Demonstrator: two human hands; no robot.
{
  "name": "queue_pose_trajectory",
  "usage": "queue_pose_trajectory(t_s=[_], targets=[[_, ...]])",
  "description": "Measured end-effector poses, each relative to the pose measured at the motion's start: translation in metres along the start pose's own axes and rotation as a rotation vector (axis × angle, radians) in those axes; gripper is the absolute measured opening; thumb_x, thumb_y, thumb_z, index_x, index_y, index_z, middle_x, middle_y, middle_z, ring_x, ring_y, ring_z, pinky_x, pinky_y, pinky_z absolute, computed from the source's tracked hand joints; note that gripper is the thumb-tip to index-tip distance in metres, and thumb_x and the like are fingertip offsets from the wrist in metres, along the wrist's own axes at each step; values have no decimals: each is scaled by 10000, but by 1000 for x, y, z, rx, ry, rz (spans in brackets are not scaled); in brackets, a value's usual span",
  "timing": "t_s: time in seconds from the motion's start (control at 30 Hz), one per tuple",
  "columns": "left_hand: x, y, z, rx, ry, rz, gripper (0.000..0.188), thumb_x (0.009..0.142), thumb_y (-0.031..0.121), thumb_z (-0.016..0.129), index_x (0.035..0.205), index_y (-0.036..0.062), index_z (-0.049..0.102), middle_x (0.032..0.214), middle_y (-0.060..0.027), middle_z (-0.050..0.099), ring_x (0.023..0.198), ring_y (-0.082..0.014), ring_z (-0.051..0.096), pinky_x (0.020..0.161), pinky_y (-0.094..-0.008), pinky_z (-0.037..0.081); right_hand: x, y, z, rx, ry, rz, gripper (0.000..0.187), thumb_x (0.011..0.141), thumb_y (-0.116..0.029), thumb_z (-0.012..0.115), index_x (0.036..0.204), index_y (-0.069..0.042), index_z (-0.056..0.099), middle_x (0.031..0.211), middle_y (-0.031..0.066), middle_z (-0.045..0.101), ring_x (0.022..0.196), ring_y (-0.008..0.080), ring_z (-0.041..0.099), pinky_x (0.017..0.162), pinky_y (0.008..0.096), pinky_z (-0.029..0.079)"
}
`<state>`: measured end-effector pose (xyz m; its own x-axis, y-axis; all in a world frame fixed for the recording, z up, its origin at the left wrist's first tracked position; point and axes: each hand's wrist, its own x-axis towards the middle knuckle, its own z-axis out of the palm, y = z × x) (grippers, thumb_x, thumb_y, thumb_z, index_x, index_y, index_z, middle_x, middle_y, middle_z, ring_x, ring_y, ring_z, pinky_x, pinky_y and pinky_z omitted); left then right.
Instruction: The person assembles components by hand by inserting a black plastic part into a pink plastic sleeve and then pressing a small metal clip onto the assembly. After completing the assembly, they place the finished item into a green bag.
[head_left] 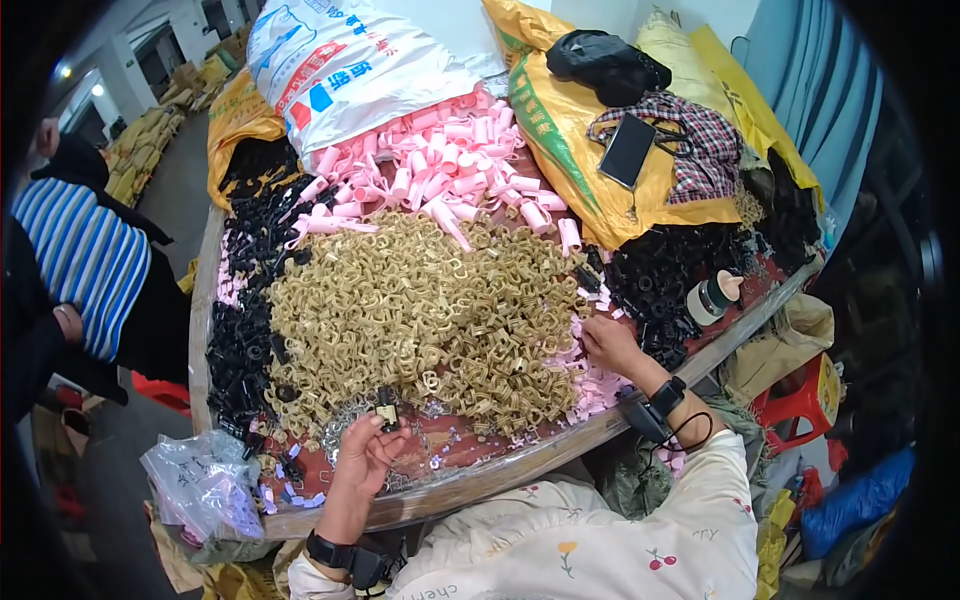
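My left hand [366,455] is at the table's near edge, thumb and fingers pinching a small black part with a gold-coloured piece [386,411] on it. To the right, my right hand [612,345] is closed at the fingertips over a strip of small light-pink parts [597,388]; whatever is between those fingertips is too small to make out. A broad heap of gold-coloured, loop-shaped parts [420,310] lies between and beyond the hands. Close to the left hand, small silvery rings [343,418] are scattered on the red tabletop [460,440].
Pink plastic tubes [430,165] spill from a white sack [350,75] at the back. Black parts [235,340] line the left edge; more black parts [650,285] lie right, by a capped bottle [712,297]. A phone [628,150] rests on a yellow sack [560,150]. A striped-clothed person [85,260] is at left.
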<state>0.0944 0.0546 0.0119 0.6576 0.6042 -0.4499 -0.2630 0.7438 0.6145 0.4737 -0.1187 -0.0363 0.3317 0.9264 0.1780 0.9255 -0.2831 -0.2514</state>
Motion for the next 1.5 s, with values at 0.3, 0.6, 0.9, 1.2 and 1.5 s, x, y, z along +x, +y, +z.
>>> queue_pose_trajectory(t_s=[0.3, 0.6, 0.9, 1.2, 1.5], targets=[[-1, 2, 26, 74, -89, 7, 218, 778, 97, 529, 959, -23, 509, 856, -165, 591, 764, -253, 613, 643, -287, 540, 21, -58, -44, 1279, -323, 197, 139, 808, -81, 543, 923, -4, 538, 762, 20, 566, 694, 85, 535, 633, 224, 441], [-11, 1, 41, 45, -170, -24, 203, 789, 10, 516, 989, -27, 504, 891, -128, 590, 788, -241, 612, 702, -339, 530, 51, -167, -54, 1498, -564, -14, 148, 824, -75, 526, 949, 2, 522, 806, 30, 562, 724, 98, 550, 655, 226, 447], [-30, 9, 29, -19, -176, 10, 204, 797, 25, 526, 994, -24, 512, 921, -110, 585, 797, -215, 608, 723, -329, 525, 50, -231, -60, 1249, -645, -240, 117, 816, -51, 507, 931, -28, 518, 797, 17, 507, 713, 101, 523, 588, 237, 436], [-32, 9, 26, -32, -252, 2, 195, 835, 74, 495, 1004, -22, 507, 931, -101, 582, 803, -193, 603, 722, -305, 518, 51, -256, -56, 812, -146, -604, 157, 769, -1, 562, 923, -17, 533, 817, 62, 469, 654, 126, 544, 533, 233, 447], [-21, 11, 41, -77, -355, -51, 209, 870, 162, 451, 977, -10, 502, 898, -109, 591, 750, -165, 610, 623, -255, 526, 50, -241, -45, 821, 61, -657, 190, 722, -96, 624, 902, -53, 578, 783, 81, 500, 649, 202, 516, 544, 281, 433]])
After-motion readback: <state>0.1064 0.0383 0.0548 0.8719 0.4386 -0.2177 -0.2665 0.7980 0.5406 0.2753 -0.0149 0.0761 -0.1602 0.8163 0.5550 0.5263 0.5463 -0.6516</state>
